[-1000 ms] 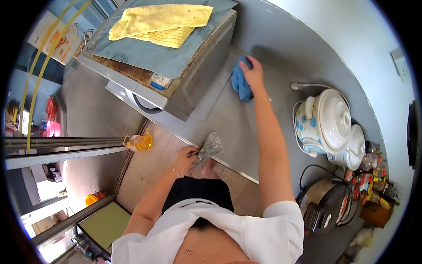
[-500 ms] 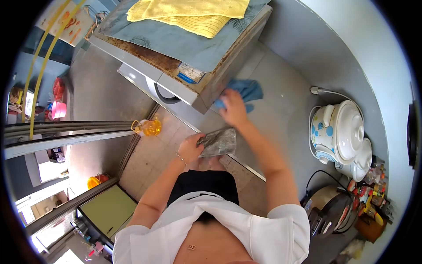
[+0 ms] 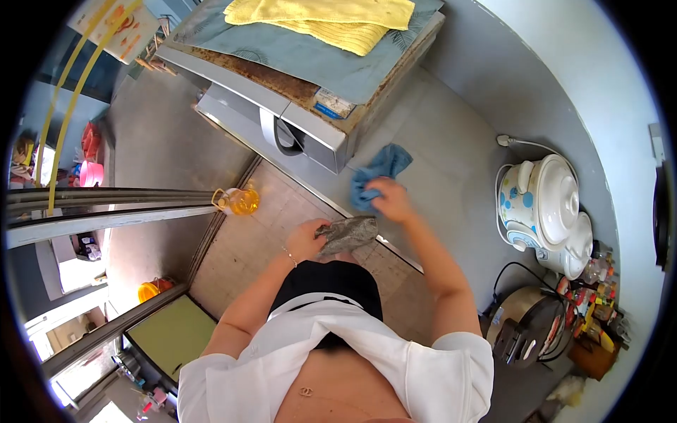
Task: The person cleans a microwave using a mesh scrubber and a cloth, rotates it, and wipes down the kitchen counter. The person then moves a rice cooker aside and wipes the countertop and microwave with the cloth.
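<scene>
My right hand [image 3: 392, 199] presses a crumpled blue cloth [image 3: 381, 169] onto the grey countertop [image 3: 441, 151], close to the counter's front edge. The fingers are bent over the cloth and partly buried in its folds. Closer to my body, my left hand [image 3: 307, 238] grips one end of a limp, mottled grey rag [image 3: 347, 235], which hangs over the floor in front of the counter edge. Just beyond the blue cloth stands a white appliance with a dark handle opening [image 3: 289, 137], rusty along its top edge.
A folded yellow towel [image 3: 324, 21] lies on the appliance's grey-blue cover [image 3: 296, 63]. To the right are a white lidded cooker [image 3: 557, 204], a round dark electric pan [image 3: 525, 328] and cords. A bottle of yellow oil [image 3: 240, 201] stands left, by a sliding-door frame.
My right hand and the blue cloth have come away from the appliance's side, nearer to the counter's front edge. The grey rag in my left hand has become more crumpled.
</scene>
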Motion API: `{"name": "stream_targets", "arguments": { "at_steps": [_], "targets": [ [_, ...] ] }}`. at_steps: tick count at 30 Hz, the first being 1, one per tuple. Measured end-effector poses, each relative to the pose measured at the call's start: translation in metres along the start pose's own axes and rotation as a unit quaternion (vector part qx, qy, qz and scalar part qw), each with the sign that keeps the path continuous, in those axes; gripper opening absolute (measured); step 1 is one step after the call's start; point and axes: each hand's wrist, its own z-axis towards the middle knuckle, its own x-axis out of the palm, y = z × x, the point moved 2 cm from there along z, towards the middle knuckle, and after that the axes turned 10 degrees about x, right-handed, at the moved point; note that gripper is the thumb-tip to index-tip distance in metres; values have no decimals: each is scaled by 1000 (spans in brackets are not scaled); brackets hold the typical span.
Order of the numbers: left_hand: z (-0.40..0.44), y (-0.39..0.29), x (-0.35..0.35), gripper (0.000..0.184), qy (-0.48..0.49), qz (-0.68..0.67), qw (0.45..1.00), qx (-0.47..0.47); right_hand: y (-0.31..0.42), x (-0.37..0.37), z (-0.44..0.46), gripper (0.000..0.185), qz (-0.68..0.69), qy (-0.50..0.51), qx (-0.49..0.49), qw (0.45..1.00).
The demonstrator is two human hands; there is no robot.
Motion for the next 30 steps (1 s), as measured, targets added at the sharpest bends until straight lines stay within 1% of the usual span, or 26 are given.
{"name": "stream_targets", "arguments": {
  "at_steps": [1,2,4,5,6,7,8,9,11,12,14,15,17,18,20,21,22,23,24,26,29,30],
  "targets": [
    [-2,-5,-4,32,-5,-28,1000,5,-9,-22,-8,23,50,5,124,991],
    [-3,-9,-7,32,-10,-56,998,10,-17,-48,-19,23,99,9,246,964],
    [-3,-16,-6,30,-50,-136,987,65,-11,-89,-38,27,139,-62,273,950],
    [-2,-21,-4,29,-70,-176,978,93,0,-97,-42,30,24,-160,203,966],
    [0,-30,-5,29,-97,-162,975,113,15,-101,-45,33,-92,-254,126,954],
    [4,-44,-6,29,-124,-149,972,132,28,-99,-48,36,-204,-340,46,917],
    [8,-53,-5,28,-152,-134,968,151,30,-86,-51,39,-83,-335,117,931],
    [16,-57,-1,28,-164,-125,963,174,33,-63,-53,42,40,-323,186,927],
    [30,-57,10,28,-184,-104,953,219,48,-16,-42,46,268,-269,298,876],
    [36,-52,18,30,-151,-93,954,242,55,3,-35,47,370,-230,342,833],
    [47,-44,32,33,-84,-72,951,289,37,24,-20,46,369,-143,299,868],
    [44,-48,34,35,-72,-51,954,288,27,29,-12,46,366,-98,276,883],
    [40,-60,33,38,-48,-5,957,287,12,13,2,42,252,-162,280,912],
    [39,-60,34,40,-45,-9,957,288,6,5,11,41,192,-191,279,921],
    [31,-52,34,42,-39,-18,957,286,2,-9,36,37,103,-258,231,932],
    [27,-45,34,41,-39,-34,963,265,2,-12,46,35,58,-290,205,933],
    [21,-34,35,41,-39,-50,968,243,-3,-5,53,33,-52,-274,151,948],
    [17,-25,36,40,-40,-67,972,222,-6,9,60,32,-162,-254,94,949],
    [12,-15,36,39,-43,-68,976,204,-10,26,63,30,-268,-231,37,935],
    [6,0,33,37,-50,-68,982,171,-4,57,50,29,-301,-200,-8,932],
    [-1,7,27,35,-83,-95,983,130,5,74,34,27,-266,-120,-59,954],
    [-1,6,26,34,-86,-82,985,128,2,69,39,27,-286,-161,-32,944]
  ]
}}
